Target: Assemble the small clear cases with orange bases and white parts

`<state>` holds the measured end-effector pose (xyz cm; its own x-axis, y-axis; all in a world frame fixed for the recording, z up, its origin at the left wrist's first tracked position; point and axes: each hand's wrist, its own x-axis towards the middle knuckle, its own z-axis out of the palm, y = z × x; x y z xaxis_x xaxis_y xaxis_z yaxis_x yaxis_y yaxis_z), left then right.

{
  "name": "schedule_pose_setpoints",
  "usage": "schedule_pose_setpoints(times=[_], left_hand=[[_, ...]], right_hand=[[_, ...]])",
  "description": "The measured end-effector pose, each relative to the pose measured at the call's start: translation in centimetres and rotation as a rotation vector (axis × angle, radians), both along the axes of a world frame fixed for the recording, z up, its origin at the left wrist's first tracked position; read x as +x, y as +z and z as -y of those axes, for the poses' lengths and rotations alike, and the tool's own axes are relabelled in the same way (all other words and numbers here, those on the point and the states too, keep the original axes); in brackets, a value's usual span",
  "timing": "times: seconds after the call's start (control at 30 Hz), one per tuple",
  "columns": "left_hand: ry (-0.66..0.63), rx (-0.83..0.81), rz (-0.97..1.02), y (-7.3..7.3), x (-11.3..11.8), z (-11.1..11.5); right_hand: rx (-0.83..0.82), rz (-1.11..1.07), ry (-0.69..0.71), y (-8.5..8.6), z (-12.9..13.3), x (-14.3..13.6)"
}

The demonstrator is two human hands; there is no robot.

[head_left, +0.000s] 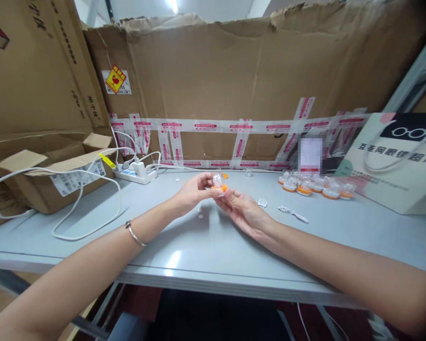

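Observation:
Above the middle of the grey table, my left hand (pixel 195 192) and my right hand (pixel 243 210) meet on one small device (pixel 218 182) with a clear top, white inner parts and an orange base ring. The fingers of my left hand close around its side and top. My right hand pinches it at the lower right edge. Just behind it lies a loose orange piece (pixel 225 175). A small white part (pixel 262 202) and some narrow white parts (pixel 293 214) lie to the right of my hands. Small white bits (pixel 200 213) rest below my left hand.
Several similar orange and white units (pixel 315 187) are grouped at the right, near a printed paper bag (pixel 390 161). At the left stand an open cardboard box (pixel 57 175) and a power strip (pixel 137 173) with looping white cable (pixel 87 234). A large taped carton (pixel 213 85) walls the back.

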<state>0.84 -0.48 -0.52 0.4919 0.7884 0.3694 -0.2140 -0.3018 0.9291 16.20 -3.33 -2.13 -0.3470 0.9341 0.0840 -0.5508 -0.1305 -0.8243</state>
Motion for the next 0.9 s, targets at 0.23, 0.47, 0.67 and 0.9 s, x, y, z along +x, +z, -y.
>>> schedule_pose_setpoints(times=[0.23,0.47,0.67,0.9], left_hand=[[0.015,-0.005,-0.019,-0.2,0.0,-0.1],[0.092,-0.002,-0.105,-0.5,-0.3,-0.6],[0.143,0.069,-0.14,-0.6,-0.4,-0.7],[0.105,0.07,-0.123,-0.1,-0.5,-0.5]], right_hand=[[-0.006,0.028,-0.012,0.3,0.0,0.0],[-0.08,0.023,-0.003,0.1,-0.7,0.2],[-0.141,0.024,-0.009,0.1,-1.1,0.8],[-0.195,0.024,-0.07,0.5,-1.0,1.0]])
